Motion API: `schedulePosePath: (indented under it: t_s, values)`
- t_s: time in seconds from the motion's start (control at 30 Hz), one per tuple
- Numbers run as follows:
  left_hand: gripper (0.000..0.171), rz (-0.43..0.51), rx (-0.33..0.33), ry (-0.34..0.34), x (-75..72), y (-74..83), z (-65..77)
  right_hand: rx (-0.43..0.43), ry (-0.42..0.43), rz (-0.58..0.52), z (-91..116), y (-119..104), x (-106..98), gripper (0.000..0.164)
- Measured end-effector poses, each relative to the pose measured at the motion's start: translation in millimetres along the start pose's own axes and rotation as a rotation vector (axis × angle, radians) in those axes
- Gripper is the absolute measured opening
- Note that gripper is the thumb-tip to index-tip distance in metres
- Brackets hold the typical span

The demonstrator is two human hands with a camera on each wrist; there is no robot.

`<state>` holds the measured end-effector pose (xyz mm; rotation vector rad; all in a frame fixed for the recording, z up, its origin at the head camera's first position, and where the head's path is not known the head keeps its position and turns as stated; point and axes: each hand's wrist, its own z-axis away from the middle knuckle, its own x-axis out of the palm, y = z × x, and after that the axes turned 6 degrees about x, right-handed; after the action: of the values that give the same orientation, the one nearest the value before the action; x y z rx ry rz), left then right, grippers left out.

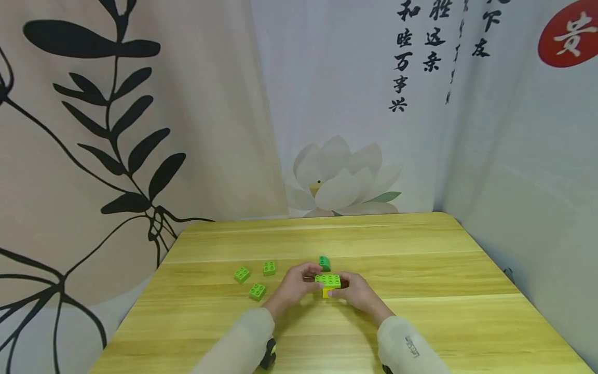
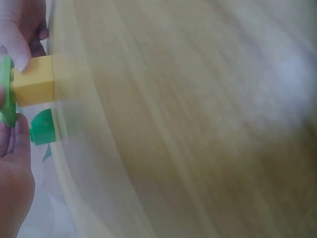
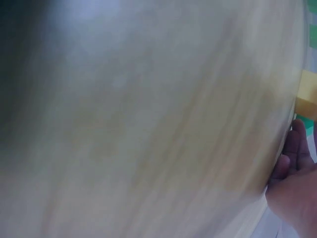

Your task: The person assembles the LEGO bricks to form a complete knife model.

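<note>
A light green studded building brick (image 1: pixel 330 280) sits on top of a yellow building brick (image 1: pixel 326 293), at the middle of the table. My left hand (image 1: pixel 298 284) pinches the light green brick by its left end, thumb in front. From the right, my right hand (image 1: pixel 358 292) grips the yellow brick (image 2: pixel 34 82), its thumb lying on the near side. In the left wrist view the yellow brick reaches down to the tabletop. A dark green brick with a curved side (image 1: pixel 324 263) stands just behind the two joined bricks. The right wrist view catches only part of the yellow brick (image 3: pixel 307 94).
Left of my hands lie three small light green bricks: one nearer (image 1: pixel 257 291), one farther left (image 1: pixel 242 274) and one at the back (image 1: pixel 269 268). They rest on a wooden table (image 1: pixel 444 332), whose far edge meets a printed curtain (image 1: pixel 224 130).
</note>
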<state>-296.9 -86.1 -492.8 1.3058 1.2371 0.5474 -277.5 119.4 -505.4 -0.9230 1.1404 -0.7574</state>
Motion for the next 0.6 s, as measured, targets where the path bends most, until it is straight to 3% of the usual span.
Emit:
schedulePosePath:
  t_s: [0.6]
  values:
    - [0.028,-0.048,-0.008,-0.004,0.9,-0.6,-0.5,-0.013,-0.016,-0.021,5.0,-5.0,-9.4,0.051]
